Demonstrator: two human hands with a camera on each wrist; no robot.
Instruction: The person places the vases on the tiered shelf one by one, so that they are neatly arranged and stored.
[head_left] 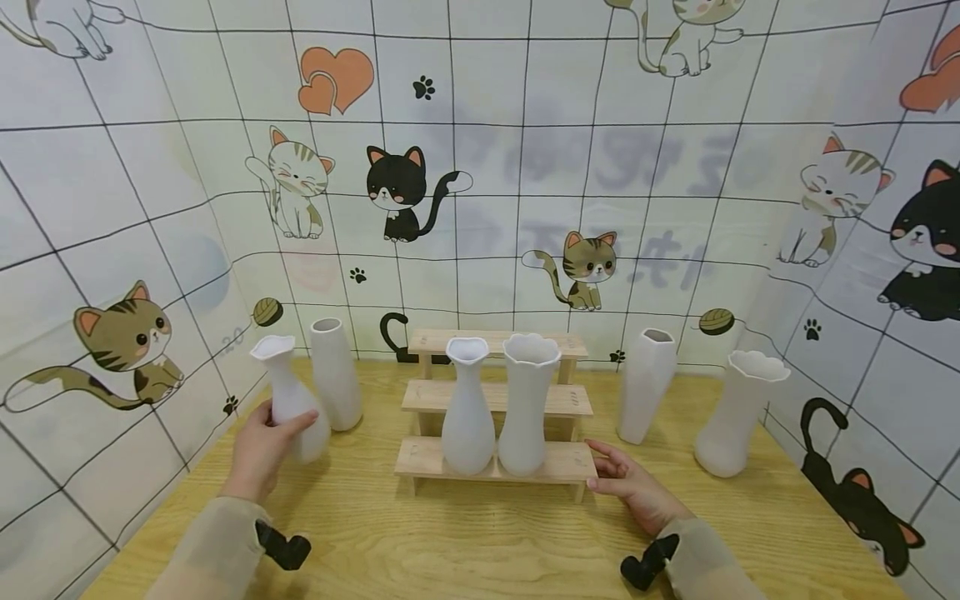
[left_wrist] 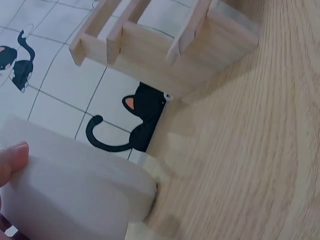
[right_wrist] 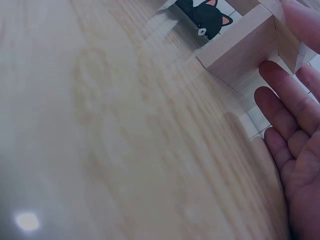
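Observation:
On the left, my left hand grips a white vase with a flared rim and rounded body, thumb across its front. The vase leans slightly; in the left wrist view its pale body fills the lower left. A three-step wooden stand stands in the middle. My right hand holds the right end of its lowest step between thumb and fingers; the other fingers are loosely bent beside it. Side by side on that step are a narrow-necked white vase and a wavy-rimmed white vase.
A tall white vase stands behind the held one. To the stand's right are an angular white vase and a ruffle-rimmed white vase. All stand on a wood-grain table, with a cat-patterned backdrop behind and at both sides.

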